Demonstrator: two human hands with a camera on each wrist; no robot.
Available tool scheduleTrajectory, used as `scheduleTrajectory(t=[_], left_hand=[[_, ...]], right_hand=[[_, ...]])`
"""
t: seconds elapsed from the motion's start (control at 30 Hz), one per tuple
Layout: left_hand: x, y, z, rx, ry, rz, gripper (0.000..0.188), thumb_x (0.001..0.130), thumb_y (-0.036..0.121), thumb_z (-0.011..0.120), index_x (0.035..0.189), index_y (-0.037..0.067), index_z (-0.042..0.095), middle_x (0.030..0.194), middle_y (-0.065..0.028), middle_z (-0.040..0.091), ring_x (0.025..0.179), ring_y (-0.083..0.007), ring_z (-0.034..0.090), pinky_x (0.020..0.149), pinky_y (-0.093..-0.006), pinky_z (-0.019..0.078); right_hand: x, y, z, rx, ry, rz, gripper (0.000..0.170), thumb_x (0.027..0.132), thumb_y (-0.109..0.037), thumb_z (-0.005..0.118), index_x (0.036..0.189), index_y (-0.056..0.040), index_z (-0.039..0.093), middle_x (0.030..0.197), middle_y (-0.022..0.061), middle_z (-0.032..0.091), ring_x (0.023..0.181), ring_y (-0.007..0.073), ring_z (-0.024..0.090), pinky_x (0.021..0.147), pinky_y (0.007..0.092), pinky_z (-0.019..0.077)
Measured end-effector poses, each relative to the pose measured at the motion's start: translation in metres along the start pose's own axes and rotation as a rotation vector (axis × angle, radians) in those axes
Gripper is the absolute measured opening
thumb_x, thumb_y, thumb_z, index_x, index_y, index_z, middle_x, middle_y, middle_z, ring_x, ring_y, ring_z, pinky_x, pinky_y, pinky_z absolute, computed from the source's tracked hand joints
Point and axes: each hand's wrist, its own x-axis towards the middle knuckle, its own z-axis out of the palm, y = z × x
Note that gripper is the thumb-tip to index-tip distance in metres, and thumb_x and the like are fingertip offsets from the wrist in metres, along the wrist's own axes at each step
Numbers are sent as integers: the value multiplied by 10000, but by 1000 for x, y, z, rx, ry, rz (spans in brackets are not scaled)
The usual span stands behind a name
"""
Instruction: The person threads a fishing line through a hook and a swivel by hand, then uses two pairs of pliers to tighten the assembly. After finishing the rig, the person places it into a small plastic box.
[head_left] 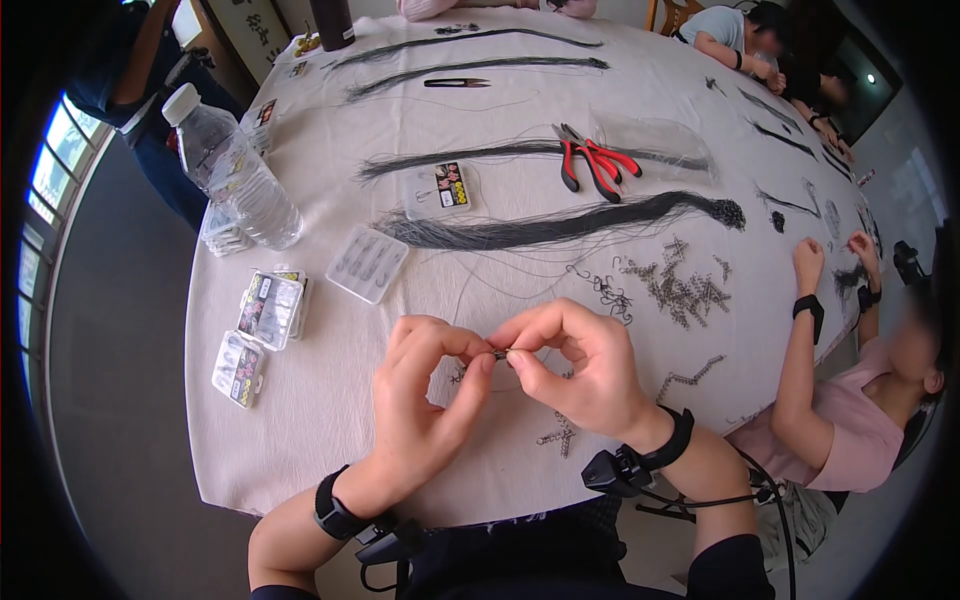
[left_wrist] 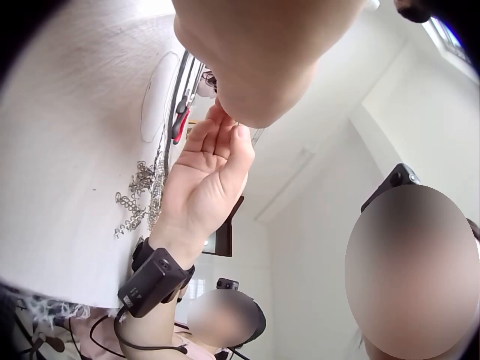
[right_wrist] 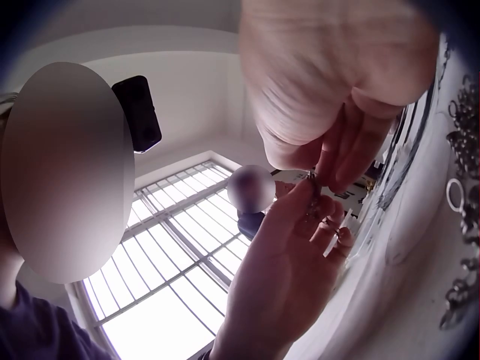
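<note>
Over the near part of the table, my left hand (head_left: 420,385) and right hand (head_left: 590,370) meet fingertip to fingertip. Between thumb and forefinger, each pinches one small dark metal piece (head_left: 501,354), mostly covered by the fingers; its exact kind cannot be told. A thin dark line loops on the cloth behind the hands. Beyond the right hand lie a pile of small metal coil-like links (head_left: 685,290) and a cluster of dark fish hooks (head_left: 607,293). More linked pieces (head_left: 558,437) lie below the right hand, and a short chain of them (head_left: 690,378) to its right.
Behind the hands lie a thick bundle of black line (head_left: 560,222), red-handled pliers (head_left: 597,165) and thread snips (head_left: 457,83). Clear hook boxes (head_left: 367,264) and a water bottle (head_left: 240,170) stand at left. Another person (head_left: 850,400) sits at right, others farther back.
</note>
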Motion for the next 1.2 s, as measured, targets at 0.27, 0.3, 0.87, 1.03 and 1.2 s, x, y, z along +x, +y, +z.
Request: scheduleTrajectory(t=[0.27, 0.3, 0.87, 1.03, 1.2], left_hand=[[0, 0, -1, 15, -44, 38, 87, 827, -39, 665, 893, -2, 622, 874, -87, 609, 866, -224, 554, 806, -324, 438], [0, 1, -1, 15, -44, 37, 87, 827, -39, 665, 893, -2, 622, 874, -87, 609, 866, -224, 554, 806, -324, 438], [1, -1, -2, -90, -44, -25, 89, 842, -10, 696, 912, 26, 654, 878, -70, 648, 888, -244, 574, 807, -341, 461], [3, 0, -5, -21, -101, 53, 93, 845, -27, 658, 915, 11, 609, 903, -78, 607, 895, -219, 542, 843, -327, 428], [5, 1, -3, 71, -58, 120, 144, 777, -21, 731, 881, 57, 668, 852, -37, 654, 876, -251, 573, 774, -355, 469]], right_hand=[[-1, -3, 2, -8, 43, 37, 80, 856, 41, 690, 903, 13, 632, 994, 121, 740, 904, 143, 720, 837, 291, 579], [0, -3, 3, -21, 28, -6, 81, 851, 44, 696, 892, 11, 635, 997, 121, 739, 911, 148, 719, 833, 291, 577], [3, -1, -6, 152, -81, 32, 155, 894, 67, 690, 999, -13, 610, 969, 38, 657, 871, 110, 651, 800, 270, 556], [3, 1, -5, -27, -8, -70, 150, 868, 71, 692, 966, -16, 620, 911, 39, 664, 807, 105, 652, 746, 255, 544], [3, -1, -1, -195, 67, -163, 159, 841, 73, 703, 941, -15, 616, 857, 48, 658, 749, 115, 647, 699, 252, 535]])
